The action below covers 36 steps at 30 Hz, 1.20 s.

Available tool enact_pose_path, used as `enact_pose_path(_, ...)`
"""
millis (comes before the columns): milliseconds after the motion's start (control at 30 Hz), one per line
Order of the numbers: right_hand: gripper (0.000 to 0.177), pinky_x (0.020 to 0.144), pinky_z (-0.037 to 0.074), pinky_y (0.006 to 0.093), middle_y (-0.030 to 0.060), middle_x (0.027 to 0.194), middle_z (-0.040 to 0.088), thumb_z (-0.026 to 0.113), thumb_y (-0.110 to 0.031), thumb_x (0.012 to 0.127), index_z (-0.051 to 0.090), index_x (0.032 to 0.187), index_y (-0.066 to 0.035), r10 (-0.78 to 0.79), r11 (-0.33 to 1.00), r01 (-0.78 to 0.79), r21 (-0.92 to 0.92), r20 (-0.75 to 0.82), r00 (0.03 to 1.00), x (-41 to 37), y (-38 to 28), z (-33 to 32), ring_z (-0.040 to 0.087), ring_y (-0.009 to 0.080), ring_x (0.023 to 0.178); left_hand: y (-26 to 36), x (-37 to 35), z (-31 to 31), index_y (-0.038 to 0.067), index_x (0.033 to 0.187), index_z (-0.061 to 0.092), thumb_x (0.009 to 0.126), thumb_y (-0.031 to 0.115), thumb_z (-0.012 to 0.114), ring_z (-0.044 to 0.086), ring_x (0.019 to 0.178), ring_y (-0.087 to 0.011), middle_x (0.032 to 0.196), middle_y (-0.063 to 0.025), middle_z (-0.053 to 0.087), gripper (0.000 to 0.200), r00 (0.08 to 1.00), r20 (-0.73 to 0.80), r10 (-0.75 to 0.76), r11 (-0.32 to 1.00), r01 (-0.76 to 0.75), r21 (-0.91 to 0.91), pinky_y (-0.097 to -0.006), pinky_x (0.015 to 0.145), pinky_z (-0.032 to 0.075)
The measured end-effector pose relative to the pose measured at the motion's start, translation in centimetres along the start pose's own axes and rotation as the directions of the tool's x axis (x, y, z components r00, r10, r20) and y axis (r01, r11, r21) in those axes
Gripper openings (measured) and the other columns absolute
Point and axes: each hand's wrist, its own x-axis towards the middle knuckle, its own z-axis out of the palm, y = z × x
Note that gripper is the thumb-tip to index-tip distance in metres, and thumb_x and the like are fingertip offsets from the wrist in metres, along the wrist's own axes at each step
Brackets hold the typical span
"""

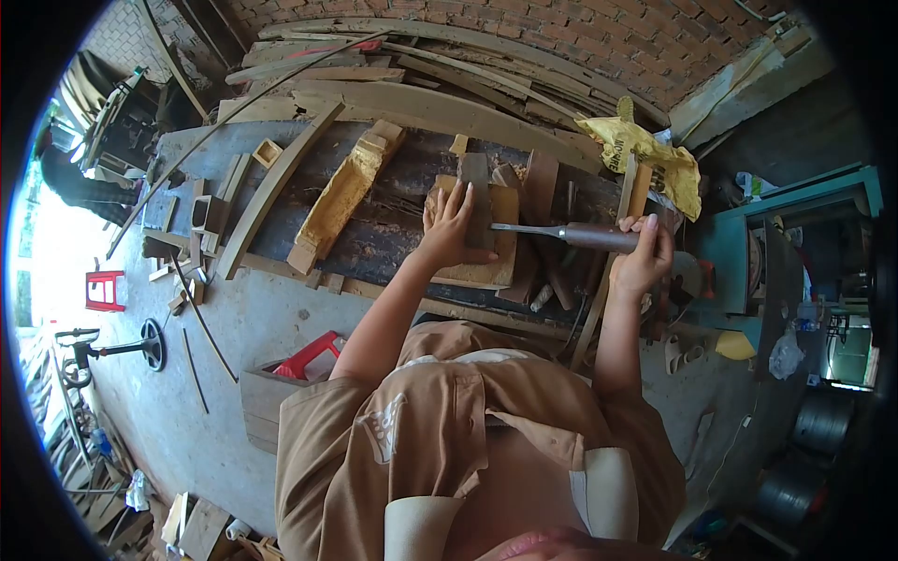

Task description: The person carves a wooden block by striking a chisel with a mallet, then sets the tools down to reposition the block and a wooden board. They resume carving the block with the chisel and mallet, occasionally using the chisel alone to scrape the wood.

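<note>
L hand, fingers spread, on dk. block; R hand, fingers pinching chisel handle, blade tip at block's R edge.

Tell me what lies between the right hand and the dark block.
In the head view, a chisel-like tool: its brown handle is in the right hand, its metal shaft points at the dark block.

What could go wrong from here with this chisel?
The chisel points toward the left hand, whose thumb lies close to the tip, so a slip could cut it. The right hand grips only the handle's far end, which may make the tip harder to steer. The dark block rests on a wooden block with no clamp in sight, so it might shift.
</note>
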Motion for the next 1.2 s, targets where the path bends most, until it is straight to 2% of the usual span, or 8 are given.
enact_pose_path(433,0.017,0.065,0.045,0.034,0.0047,0.065,0.05,0.056,-0.012,0.086,0.053,0.073,-0.001,0.079,0.996,-0.078,0.034,-0.031,0.996,0.3,0.4,0.2,0.052,0.0159,0.059,0.0,0.1,0.0,0.013,0.14,0.007,0.046,0.068,0.07,0.005,0.131,-0.0434,0.145,-0.0144,0.007,0.126,1.0,0.006,-0.002,1.0,0.002,0.005,-0.06,0.1,0.008)
enact_pose_path(667,0.015,0.065,0.045,0.0331,0.0041,0.066,0.05,0.056,-0.011,0.086,0.052,0.074,-0.002,0.028,1.0,-0.028,0.007,0.034,0.999,0.5,0.2,0.9,0.052,0.0152,0.06,0.3,0.1,-0.3,0.011,0.14,0.007,0.046,0.064,0.072,0.006,0.131,-0.0439,0.145,-0.015,0.007,0.126,1.0,0.007,0.005,1.0,-0.005,0.004,-0.0611,0.099,0.01)
enact_pose_path(733,0.015,0.062,0.046,0.033,0.0055,0.066,0.051,0.054,-0.011,0.085,0.051,0.074,-0.002,-0.082,0.995,0.091,-0.034,0.223,0.971,0.3,-0.3,1.0,0.053,0.0156,0.06,0.3,0.1,-0.3,0.011,0.14,0.007,0.046,0.063,0.073,0.006,0.131,-0.0438,0.145,-0.0151,0.007,0.126,1.0,0.005,0.005,1.0,-0.005,0.004,-0.0616,0.099,0.011)
enact_pose_path(767,0.015,0.062,0.046,0.033,0.0055,0.066,0.051,0.054,-0.011,0.085,0.051,0.074,-0.002,-0.081,0.995,0.091,-0.034,0.224,0.971,0.2,-0.5,1.3,0.053,0.0156,0.06,0.3,0.1,-0.4,0.011,0.14,0.007,0.046,0.063,0.073,0.006,0.131,-0.0438,0.145,-0.0151,0.007,0.126,1.0,0.005,0.004,1.0,-0.004,0.003,-0.0616,0.099,0.011)
enact_pose_path(867,0.014,0.057,0.046,0.033,0.0075,0.067,0.051,0.053,-0.011,0.084,0.051,0.074,-0.001,-0.283,0.957,0.274,0.093,0.486,0.827,0.1,-1.4,2.1,0.053,0.0164,0.058,0.3,0.1,-0.3,0.011,0.14,0.006,0.045,0.063,0.073,0.006,0.131,-0.0434,0.145,-0.015,0.007,0.127,1.0,0.012,0.003,1.0,-0.003,0.002,-0.0614,0.099,0.011)
enact_pose_path(1033,0.016,0.059,0.044,0.0283,0.0068,0.064,0.053,0.053,-0.012,0.086,0.051,0.075,0.0,-0.262,0.959,0.283,0.009,0.411,0.873,0.4,-0.6,2.7,0.053,0.0152,0.059,0.2,0.1,-0.1,0.011,0.14,0.005,0.045,0.062,0.074,0.006,0.131,-0.0422,0.145,-0.0146,0.008,0.128,1.0,-0.003,-0.007,1.0,0.007,0.0,-0.0609,0.099,0.013)
enact_pose_path(1100,0.019,0.06,0.042,0.0261,0.0062,0.063,0.053,0.052,-0.014,0.087,0.051,0.076,0.001,-0.068,0.993,0.078,-0.091,0.11,0.992,0.6,-0.2,2.9,0.052,0.014,0.059,0.2,0.1,-0.2,0.011,0.14,0.003,0.046,0.062,0.074,0.004,0.132,-0.0416,0.145,-0.0142,0.006,0.128,1.0,0.012,-0.009,1.0,0.009,0.0,-0.0609,0.099,0.013)
enact_pose_path(1200,0.022,0.061,0.042,0.026,0.0057,0.062,0.053,0.053,-0.018,0.088,0.051,0.076,0.0,-0.037,0.993,0.036,-0.115,-0.004,0.999,0.7,0.3,2.3,0.052,0.0126,0.059,0.3,0.0,-0.2,0.011,0.14,0.003,0.046,0.062,0.074,0.005,0.132,-0.0412,0.145,-0.0143,0.007,0.129,1.0,0.001,-0.015,1.0,0.015,-0.015,-0.06,0.099,0.013)
